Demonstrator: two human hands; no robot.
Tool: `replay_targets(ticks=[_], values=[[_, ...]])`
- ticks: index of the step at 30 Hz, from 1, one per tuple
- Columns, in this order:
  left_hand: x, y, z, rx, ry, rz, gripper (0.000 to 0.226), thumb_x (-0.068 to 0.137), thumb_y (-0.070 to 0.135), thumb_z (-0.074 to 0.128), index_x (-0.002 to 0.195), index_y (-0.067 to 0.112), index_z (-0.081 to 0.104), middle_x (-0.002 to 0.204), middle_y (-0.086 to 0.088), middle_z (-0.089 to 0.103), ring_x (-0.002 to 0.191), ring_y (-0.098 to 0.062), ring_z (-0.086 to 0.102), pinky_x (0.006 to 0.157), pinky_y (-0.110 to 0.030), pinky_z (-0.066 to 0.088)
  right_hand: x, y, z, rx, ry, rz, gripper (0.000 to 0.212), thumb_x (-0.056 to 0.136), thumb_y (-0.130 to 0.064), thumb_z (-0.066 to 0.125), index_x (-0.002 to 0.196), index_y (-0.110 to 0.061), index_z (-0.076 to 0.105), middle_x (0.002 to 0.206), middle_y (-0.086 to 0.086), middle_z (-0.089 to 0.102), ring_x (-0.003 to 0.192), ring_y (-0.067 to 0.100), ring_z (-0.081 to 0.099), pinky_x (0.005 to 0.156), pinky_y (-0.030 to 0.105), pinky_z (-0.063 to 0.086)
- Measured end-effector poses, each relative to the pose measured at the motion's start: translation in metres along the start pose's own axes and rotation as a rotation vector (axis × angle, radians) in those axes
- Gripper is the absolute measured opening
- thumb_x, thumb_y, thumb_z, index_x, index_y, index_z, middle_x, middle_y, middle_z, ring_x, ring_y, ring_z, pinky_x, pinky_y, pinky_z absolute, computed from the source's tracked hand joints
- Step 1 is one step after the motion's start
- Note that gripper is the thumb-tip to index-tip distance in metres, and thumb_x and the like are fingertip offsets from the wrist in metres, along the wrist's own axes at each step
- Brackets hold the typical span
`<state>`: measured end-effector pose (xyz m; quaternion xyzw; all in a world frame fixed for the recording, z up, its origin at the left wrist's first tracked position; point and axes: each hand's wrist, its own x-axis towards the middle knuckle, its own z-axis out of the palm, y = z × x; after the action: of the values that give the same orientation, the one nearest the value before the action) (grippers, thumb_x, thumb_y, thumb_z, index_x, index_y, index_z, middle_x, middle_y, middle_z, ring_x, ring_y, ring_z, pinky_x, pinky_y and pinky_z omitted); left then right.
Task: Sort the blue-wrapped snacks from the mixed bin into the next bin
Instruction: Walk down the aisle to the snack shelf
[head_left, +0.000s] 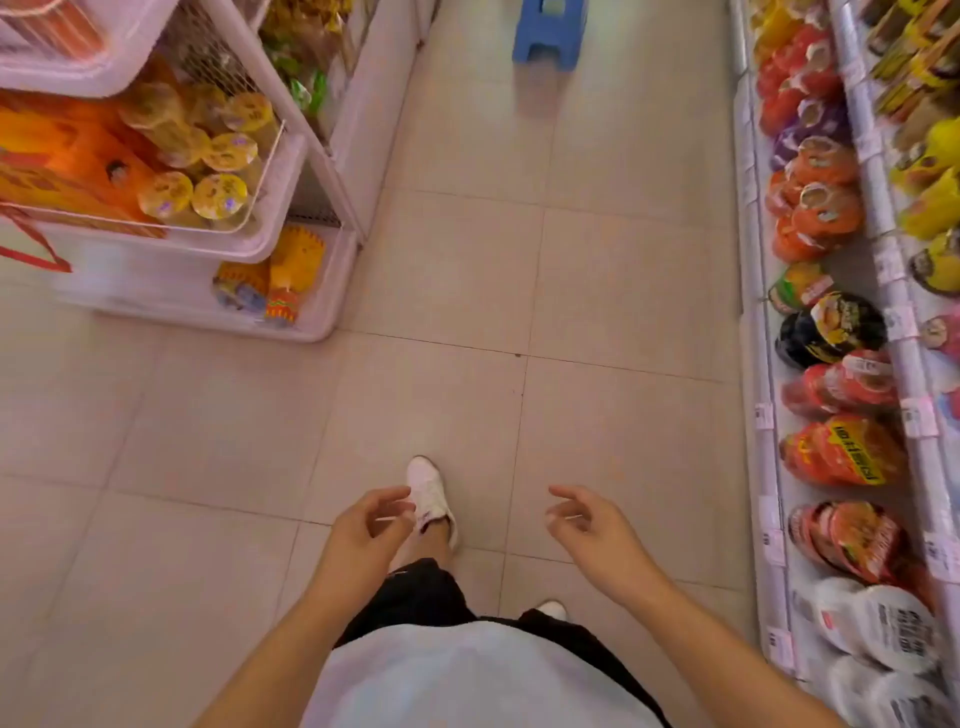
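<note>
The person stood in a shop aisle with both hands raised over the tiled floor (452, 270), neither one holding anything: the left hand (363, 535) had its fingers loosely curled and slightly apart, and the right hand (582, 525) was the same, thumb and fingers relaxed with gaps between them. No blue-wrapped snacks and no mixed bin could be made out in view, so the task's things were apparently somewhere outside the frame and the sorting looked not yet begun. The likeliest trouble from here was picking the wrong container: the white rack (291, 156) at the far left carried several tub-like trays, and a hasty reach could take one of those for the mixed bin. Its middle tray held round yellow-lidded cups (218, 171) beside orange cartons (78, 156), and its lowest tray held a few yellow and orange packets (280, 280); nothing blue showed among them. Along the right, shelves (904, 364) were packed with instant-noodle bowls (836, 452) in red, orange, black and white, close to the right arm, so a wide swing could knock one loose. A blue stool (550, 31) stood on the floor at the far end of the aisle, a possible trip point if the person walked on while looking down. A white shoe (428, 491) showed just beyond the left hand.
</note>
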<state>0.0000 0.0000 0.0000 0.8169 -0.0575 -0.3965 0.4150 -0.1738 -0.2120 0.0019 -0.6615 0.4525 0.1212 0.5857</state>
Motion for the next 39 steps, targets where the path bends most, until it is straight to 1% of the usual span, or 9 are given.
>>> replay_targets(ticks=[3,8,12,20,25,29,34,37,39], values=[[0.05,0.021,-0.012,-0.014,-0.059,-0.011,0.025,0.094,0.019,0.066,0.115,0.031,0.066,0.104,0.007,0.074,0.096,-0.006,0.068,0.079,-0.019,0.049,0.039,-0.03,0.0,0.002,0.043,0.009,0.04,0.093,-0.012,0.062,0.132,-0.019,0.058,0.108,0.001,0.066,0.094,0.01,0.064,0.076,0.01,0.047],[0.138,0.085,-0.041,0.009,-0.179,0.002,0.026,0.093,0.014,0.066,0.114,0.029,0.067,0.103,0.006,0.074,0.094,-0.004,0.068,0.074,-0.012,0.049,0.107,-0.107,-0.016,-0.059,0.066,0.009,0.039,0.094,-0.018,0.061,0.131,-0.03,0.056,0.111,-0.011,0.063,0.102,0.001,0.06,0.094,0.024,0.052],[0.205,0.138,-0.06,0.024,-0.198,0.008,0.025,0.092,0.01,0.067,0.113,0.023,0.068,0.101,0.001,0.074,0.092,-0.006,0.068,0.071,-0.009,0.046,0.16,-0.165,-0.035,-0.01,0.114,-0.009,0.038,0.094,-0.017,0.061,0.128,-0.034,0.056,0.112,-0.014,0.064,0.099,-0.005,0.06,0.078,0.007,0.047],[0.332,0.248,-0.036,0.058,-0.157,0.001,0.025,0.091,0.011,0.069,0.112,0.024,0.069,0.101,0.001,0.074,0.093,-0.012,0.07,0.073,-0.013,0.047,0.283,-0.244,-0.115,0.044,0.071,-0.035,0.035,0.093,-0.008,0.061,0.124,-0.025,0.06,0.11,-0.005,0.067,0.099,0.001,0.062,0.076,0.004,0.046],[0.398,0.343,-0.013,0.023,-0.087,0.03,0.022,0.093,0.02,0.068,0.112,0.031,0.068,0.102,0.009,0.074,0.094,0.0,0.067,0.073,-0.008,0.047,0.364,-0.297,-0.194,0.003,0.008,-0.061,0.037,0.092,-0.015,0.063,0.127,-0.026,0.061,0.113,-0.008,0.066,0.102,0.001,0.063,0.082,0.015,0.049],[0.45,0.402,-0.002,-0.002,-0.061,0.03,0.022,0.093,0.018,0.067,0.112,0.03,0.067,0.101,0.009,0.074,0.09,0.004,0.066,0.07,-0.002,0.044,0.425,-0.347,-0.246,0.003,0.033,-0.076,0.036,0.091,-0.014,0.064,0.124,-0.027,0.062,0.11,-0.009,0.067,0.101,0.003,0.063,0.078,0.01,0.045],[0.534,0.453,0.002,-0.068,-0.067,0.0,0.024,0.09,0.016,0.07,0.11,0.03,0.069,0.102,0.007,0.075,0.096,-0.006,0.069,0.084,-0.021,0.052,0.504,-0.404,-0.281,-0.054,0.006,-0.094,0.035,0.092,-0.016,0.064,0.125,-0.026,0.061,0.112,-0.007,0.067,0.102,0.002,0.063,0.08,0.009,0.045],[0.596,0.484,-0.005,-0.07,-0.097,0.016,0.025,0.089,0.016,0.071,0.108,0.032,0.07,0.102,0.008,0.075,0.093,-0.003,0.069,0.078,-0.016,0.05,0.553,-0.446,-0.297,-0.078,0.02,-0.103,0.035,0.092,-0.017,0.063,0.127,-0.023,0.062,0.112,-0.005,0.067,0.104,0.005,0.063,0.087,0.017,0.049],[0.637,0.508,-0.014,-0.06,-0.117,0.02,0.025,0.089,0.015,0.071,0.109,0.031,0.069,0.102,0.006,0.075,0.09,-0.003,0.069,0.074,-0.013,0.05,0.582,-0.475,-0.306,-0.079,0.028,-0.083,0.035,0.092,-0.019,0.063,0.126,-0.028,0.061,0.112,-0.009,0.066,0.103,0.002,0.062,0.08,0.012,0.048]])
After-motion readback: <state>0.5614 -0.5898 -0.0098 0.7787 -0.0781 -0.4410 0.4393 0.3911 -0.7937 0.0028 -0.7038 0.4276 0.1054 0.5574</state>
